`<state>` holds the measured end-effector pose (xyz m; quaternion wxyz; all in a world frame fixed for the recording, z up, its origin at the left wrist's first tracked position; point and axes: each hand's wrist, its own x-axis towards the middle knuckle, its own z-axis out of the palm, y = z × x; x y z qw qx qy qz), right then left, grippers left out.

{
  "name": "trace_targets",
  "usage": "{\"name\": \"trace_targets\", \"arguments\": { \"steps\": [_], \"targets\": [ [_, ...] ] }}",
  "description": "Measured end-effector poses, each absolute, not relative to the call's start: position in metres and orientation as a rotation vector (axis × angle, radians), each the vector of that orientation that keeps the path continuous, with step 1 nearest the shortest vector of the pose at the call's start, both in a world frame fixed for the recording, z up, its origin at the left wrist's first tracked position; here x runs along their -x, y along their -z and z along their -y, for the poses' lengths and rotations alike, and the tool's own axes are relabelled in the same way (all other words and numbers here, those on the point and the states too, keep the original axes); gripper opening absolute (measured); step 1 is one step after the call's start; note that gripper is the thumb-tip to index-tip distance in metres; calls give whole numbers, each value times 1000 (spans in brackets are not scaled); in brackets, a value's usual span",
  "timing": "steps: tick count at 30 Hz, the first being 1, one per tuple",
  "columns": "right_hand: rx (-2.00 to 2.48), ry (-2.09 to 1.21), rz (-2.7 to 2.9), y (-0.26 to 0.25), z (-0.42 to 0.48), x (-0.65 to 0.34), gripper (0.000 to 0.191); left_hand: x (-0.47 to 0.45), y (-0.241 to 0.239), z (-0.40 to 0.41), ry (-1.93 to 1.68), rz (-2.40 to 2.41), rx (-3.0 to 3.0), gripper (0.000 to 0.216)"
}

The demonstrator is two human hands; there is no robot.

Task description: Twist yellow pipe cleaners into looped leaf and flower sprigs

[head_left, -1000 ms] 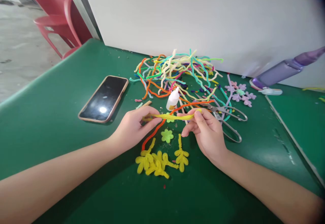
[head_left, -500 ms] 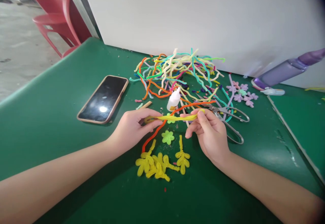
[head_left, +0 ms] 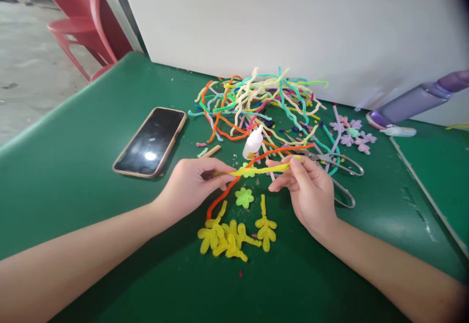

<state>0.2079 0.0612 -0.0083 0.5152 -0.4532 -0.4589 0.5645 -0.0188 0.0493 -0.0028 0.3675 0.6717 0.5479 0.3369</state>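
Observation:
A yellow pipe cleaner [head_left: 262,170] stretches level between my two hands above the table. My left hand [head_left: 196,183] pinches one end between thumb and fingers. The other end is gripped by the thumb and forefinger of my right hand [head_left: 311,186], whose lower fingers are curled loosely. Below lie several yellow leaf-shaped pipe cleaner pieces [head_left: 230,239], one of them apart on the right [head_left: 266,230]. A light green flower [head_left: 244,198] rests just under the yellow strand, with a second one [head_left: 249,169] partly hidden behind it. An orange pipe cleaner [head_left: 220,198] passes beneath my left fingers.
A white glue bottle [head_left: 253,143] stands behind my hands, before a tangled heap of coloured pipe cleaners [head_left: 256,96]. Scissors [head_left: 340,159] lie beyond my right hand. Left is a phone [head_left: 151,142]; right are lilac flowers [head_left: 361,144] and a purple bottle [head_left: 410,103] against the white wall.
The yellow pipe cleaner looks thinner and straighter between my hands, its strands closer together. My right hand has shifted slightly right; the whole view has moved a little too.

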Motion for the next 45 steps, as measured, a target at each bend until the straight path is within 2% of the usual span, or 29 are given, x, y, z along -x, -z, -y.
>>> {"name": "trace_targets", "arguments": {
  "steps": [5,10,17,24,33,40,45],
  "targets": [
    [1115,-1375,1088,8,-65,-211,18,17,0,-45,-844,-1377,-1899,10],
    [1140,-1386,1114,5,-65,-210,20,11,-7,-36,-813,-1035,-2150,8],
    [1155,-1451,1203,5,-62,-210,21,6,-19,-26,-508,-912,-1486,13],
    [1054,-1340,1247,4,-74,-214,20,1,-18,-20,-644,-921,-1117,11],
    [1106,-1261,1136,8,-80,-217,19,9,-18,-30,-668,-1103,-1314,12],
    [1118,-1243,1132,8,-81,-217,18,10,-17,-29,-667,-1196,-1300,23],
    [1142,-1319,1134,9,-81,-215,18,12,-23,-27,-626,-1037,-1519,21]
  ]
}}
